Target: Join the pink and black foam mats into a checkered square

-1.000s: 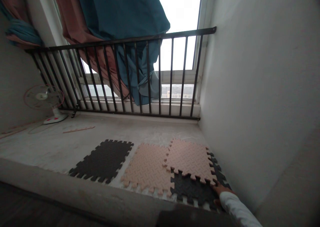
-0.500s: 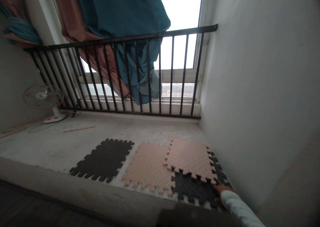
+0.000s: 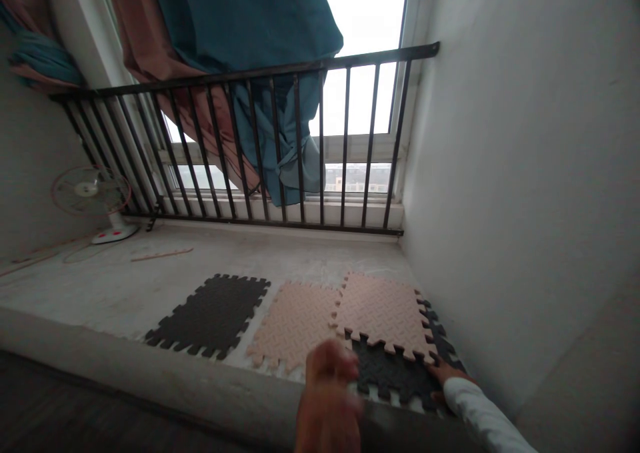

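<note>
Now | right hand (image 3: 443, 375) flat on black mat (image 3: 395, 372), fingers toward window | left hand (image 3: 327, 400) blurred, fingers unclear

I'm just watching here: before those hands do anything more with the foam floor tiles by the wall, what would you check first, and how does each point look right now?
1. Right hand resting on the black tile near the wall: ok, fingers lie flat on it.
2. Left hand free to help: cannot tell, it is blurred, above the ledge with no visible grip on anything.
3. Upper pink tile seated flat: not ok, its front edge overlaps the black tile.
4. Second pink tile lined up beside it: ok, their toothed edges meet.
5. Spare black tile within reach: ok, it lies apart to the left.
</note>
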`<state>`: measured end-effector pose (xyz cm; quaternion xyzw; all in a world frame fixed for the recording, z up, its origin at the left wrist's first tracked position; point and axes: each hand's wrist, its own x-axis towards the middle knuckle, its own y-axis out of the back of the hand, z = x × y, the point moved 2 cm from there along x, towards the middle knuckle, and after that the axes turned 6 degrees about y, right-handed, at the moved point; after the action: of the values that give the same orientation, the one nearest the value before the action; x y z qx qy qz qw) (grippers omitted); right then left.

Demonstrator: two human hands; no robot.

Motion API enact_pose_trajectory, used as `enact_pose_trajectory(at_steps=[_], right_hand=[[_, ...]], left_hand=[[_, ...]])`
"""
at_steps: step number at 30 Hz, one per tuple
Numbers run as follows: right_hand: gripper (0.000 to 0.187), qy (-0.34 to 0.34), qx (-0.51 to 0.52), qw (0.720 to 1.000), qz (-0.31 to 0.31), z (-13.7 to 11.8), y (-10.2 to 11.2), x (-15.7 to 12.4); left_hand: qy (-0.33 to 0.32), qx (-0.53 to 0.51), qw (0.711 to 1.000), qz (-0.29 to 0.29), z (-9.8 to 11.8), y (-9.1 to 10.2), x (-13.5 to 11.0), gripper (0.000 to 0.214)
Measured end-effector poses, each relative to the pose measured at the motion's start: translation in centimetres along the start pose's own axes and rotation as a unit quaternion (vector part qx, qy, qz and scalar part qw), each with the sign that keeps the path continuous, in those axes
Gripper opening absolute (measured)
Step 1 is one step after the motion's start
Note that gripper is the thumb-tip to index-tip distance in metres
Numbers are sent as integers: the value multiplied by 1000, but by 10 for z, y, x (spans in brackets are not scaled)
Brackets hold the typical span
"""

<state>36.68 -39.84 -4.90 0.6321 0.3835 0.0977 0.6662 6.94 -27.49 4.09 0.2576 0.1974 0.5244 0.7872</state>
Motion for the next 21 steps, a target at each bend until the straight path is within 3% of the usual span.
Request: enact_pose_trajectory(at_steps=[3, 4, 5, 7, 9, 12, 16, 18, 21], right_hand=[[65, 15, 2, 1000, 12, 6, -5, 0], [65, 16, 5, 1000, 22, 7, -7, -1], [63, 9, 6, 999, 37, 8, -10, -4], [58, -40, 5, 997, 73, 5, -18, -10], [55, -91, -2, 988, 122, -9, -27, -16], [53, -61, -17, 979, 194, -54, -38, -18], [48, -80, -41, 972, 218, -104, -41, 1], [46, -103, -47, 969, 218, -109, -36, 17], [43, -128, -46, 965, 222, -97, -21, 42]], left_hand=[[-123, 18, 992, -20, 43, 8, 74, 58], [-110, 73, 991, -37, 46, 7, 96, 60], [-53, 144, 986, -60, 41, 3, 115, 63], [47, 273, 956, -99, 16, -9, 143, 69], [79, 362, 922, -115, -17, -24, 159, 73], [100, 411, 900, -104, -59, -47, 171, 78], [119, 427, 893, -79, -86, -69, 181, 87], [103, 435, 892, -66, -94, -77, 186, 91], [90, 440, 892, -45, -107, -87, 193, 94]])
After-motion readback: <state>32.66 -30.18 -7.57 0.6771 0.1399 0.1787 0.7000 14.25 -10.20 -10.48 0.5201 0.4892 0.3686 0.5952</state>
